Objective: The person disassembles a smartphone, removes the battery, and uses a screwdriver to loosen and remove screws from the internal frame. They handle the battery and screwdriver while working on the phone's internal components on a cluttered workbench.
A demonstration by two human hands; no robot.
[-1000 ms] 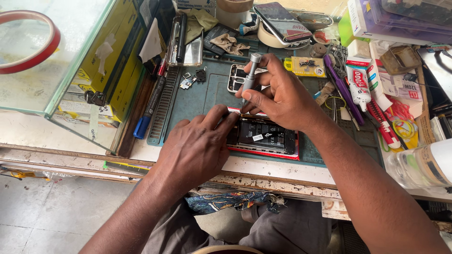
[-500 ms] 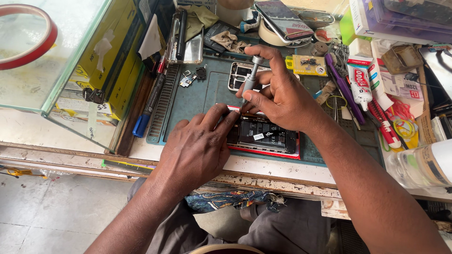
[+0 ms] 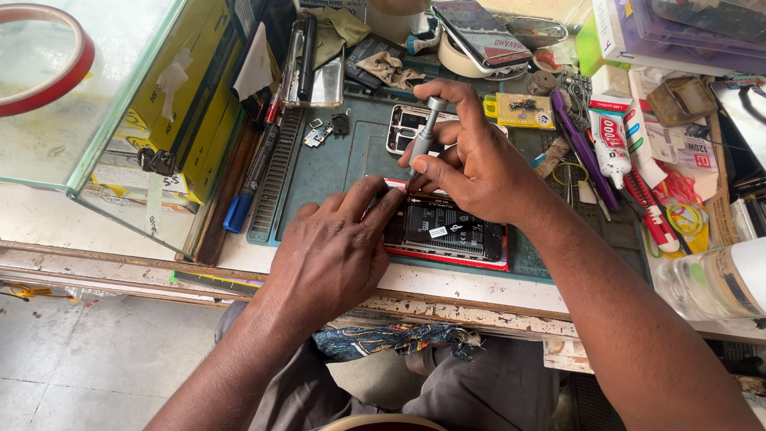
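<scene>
An opened phone (image 3: 451, 231) with a red frame lies flat on a blue-green work mat (image 3: 343, 160) near the front edge of the counter (image 3: 447, 283), its dark insides facing up. The right hand (image 3: 479, 164) holds a slim grey screwdriver (image 3: 423, 137) almost upright, slightly tilted, with its tip down at the upper left corner of the phone. The fingers (image 3: 435, 169) of this hand are closed around the shaft, and the index finger arches over the round cap at the top.

The left hand (image 3: 331, 255) rests on the mat at the left end of the phone. Its fingers (image 3: 375, 209) are stretched out and press on the phone's left edge, right next to the screwdriver tip; they grip nothing.

Behind the right hand, a bare phone frame (image 3: 403, 128) lies on the mat. A few small metal parts (image 3: 323, 132) sit to the left of it. A blue-capped pen (image 3: 251, 179) lies along the left edge of the mat, beside a glass case (image 3: 104, 104) on which a ring of red tape (image 3: 44, 56) rests. To the right are a white glue tube (image 3: 610, 148), a purple tool (image 3: 578, 148) and a clear plastic bottle (image 3: 710, 279) lying on its side.
</scene>
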